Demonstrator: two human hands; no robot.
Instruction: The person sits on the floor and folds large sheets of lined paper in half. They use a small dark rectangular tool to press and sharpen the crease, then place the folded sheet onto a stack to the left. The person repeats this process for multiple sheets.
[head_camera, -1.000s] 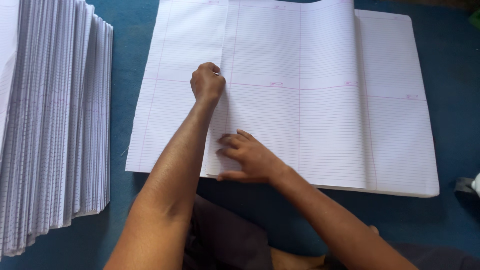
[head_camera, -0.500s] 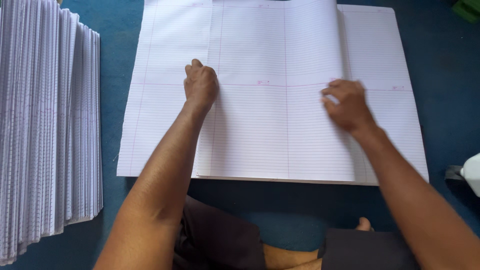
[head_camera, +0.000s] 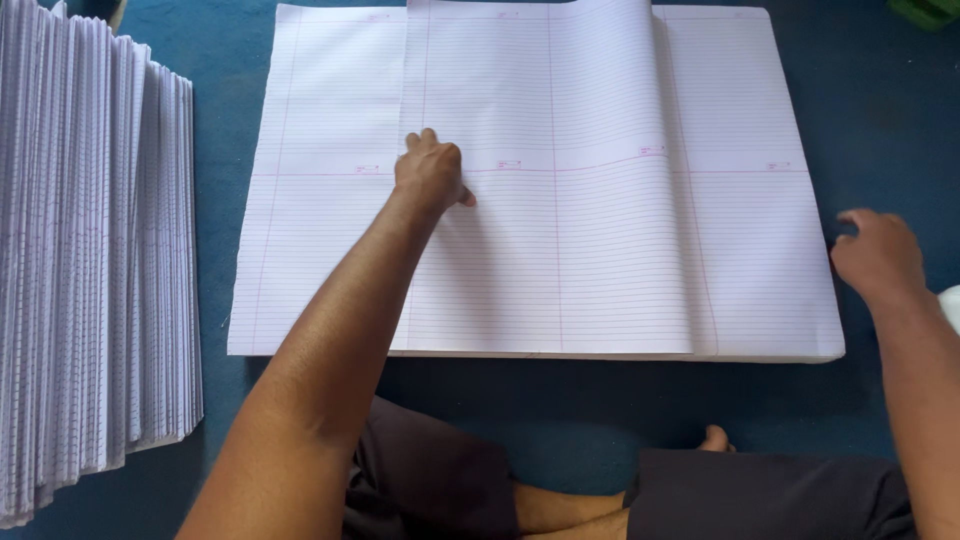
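A thick stack of large white ruled sheets (head_camera: 760, 270) lies flat on the blue floor. Its top sheet (head_camera: 540, 200) is folded over from the right, with its free edge lying near the stack's left third. My left hand (head_camera: 430, 172) presses down on that folded sheet close to its left edge, fingers curled. My right hand (head_camera: 880, 255) hovers just off the stack's right edge, over the blue floor, fingers loosely bent and holding nothing.
A tall fanned pile of folded ruled sheets (head_camera: 90, 270) stands along the left. The blue floor covering (head_camera: 880, 100) surrounds the stack. My crossed legs in dark shorts (head_camera: 440, 490) sit just below the stack's near edge. A white object (head_camera: 950, 305) shows at the right border.
My right hand has slid from the near left of the folded sheet across it and off the stack's right edge. My left hand has stayed pressing on the sheet.
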